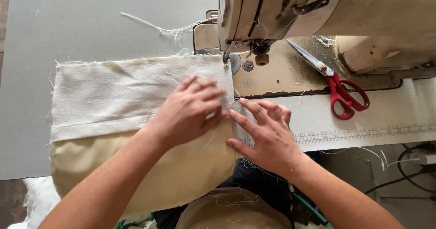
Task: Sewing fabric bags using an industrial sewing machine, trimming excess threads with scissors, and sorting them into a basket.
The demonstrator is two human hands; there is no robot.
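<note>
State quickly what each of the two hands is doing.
Left hand: open, flat on the cream woven cloth.
Right hand: open, fingertips pressing the cloth's edge.

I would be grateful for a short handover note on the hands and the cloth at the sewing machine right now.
Left hand: flat, fingers spread, pressing the folded cream woven cloth onto the grey table.
Right hand: fingertips on the cloth's right edge, just in front of the needle.
The cloth's corner lies under the presser foot of the worn beige sewing machine. Red-handled scissors rest on the machine bed, to the right.
Done: cloth folded and lined up.
Left: no seam is visible along the edge yet.
</note>
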